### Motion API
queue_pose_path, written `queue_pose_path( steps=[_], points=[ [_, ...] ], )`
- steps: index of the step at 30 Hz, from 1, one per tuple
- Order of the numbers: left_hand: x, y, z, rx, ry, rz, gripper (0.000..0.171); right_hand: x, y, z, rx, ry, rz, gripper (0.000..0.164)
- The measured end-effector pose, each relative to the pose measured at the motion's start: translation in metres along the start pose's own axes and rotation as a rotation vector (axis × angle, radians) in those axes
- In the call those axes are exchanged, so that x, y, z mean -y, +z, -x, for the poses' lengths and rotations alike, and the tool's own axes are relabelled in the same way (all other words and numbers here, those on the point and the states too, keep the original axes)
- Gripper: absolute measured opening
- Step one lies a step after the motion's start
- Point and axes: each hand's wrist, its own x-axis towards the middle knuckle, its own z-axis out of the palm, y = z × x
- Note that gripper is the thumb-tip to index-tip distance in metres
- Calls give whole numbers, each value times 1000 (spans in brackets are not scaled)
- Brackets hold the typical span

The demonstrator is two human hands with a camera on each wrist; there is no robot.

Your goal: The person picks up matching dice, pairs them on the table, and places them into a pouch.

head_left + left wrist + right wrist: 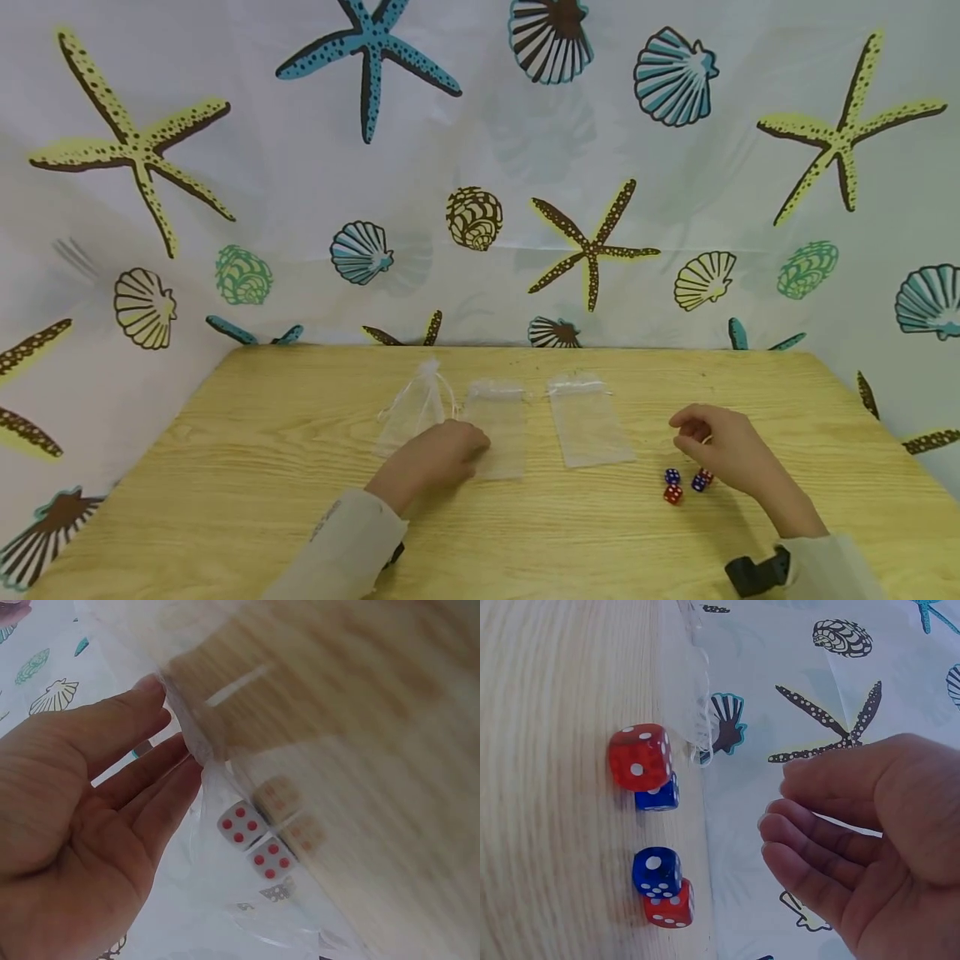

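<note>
My left hand (444,454) reaches over the lower part of a sheer white drawstring bag (498,417). In the left wrist view its fingertips meet sheer fabric (196,735); whether they pinch it is not clear. Left of that hand stands a gathered sheer bag (420,400). Two white dice with red dots (256,838) show through sheer material. My right hand (723,446) hovers beside several dice with nothing in its loosely curved fingers. Closest to it are a red die (640,757) and a blue die (658,871), with another blue die (658,796) and red die (671,906) behind.
A third sheer bag (590,421) lies flat between the hands on the wooden table (555,533). Behind and at the sides hangs a white cloth (450,150) printed with starfish and shells. A dark wrist strap (757,573) shows at the right sleeve.
</note>
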Motion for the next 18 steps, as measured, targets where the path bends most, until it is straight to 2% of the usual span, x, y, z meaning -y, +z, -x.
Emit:
queue_pose_path(
  steps=[4,9,14,18],
  points=[
    [0,-1,0,-3,14,-30,20,1,1,-1,72,20,-8,20],
    [-4,-4,0,8,-5,-37,26,0,4,0,107,20,-1,19],
    [-7,-4,-2,-8,-30,-2,32,1,3,1,144,8,21,15],
    [-8,-1,-3,-13,-60,42,29,3,2,3,224,21,11,14]
  ],
)
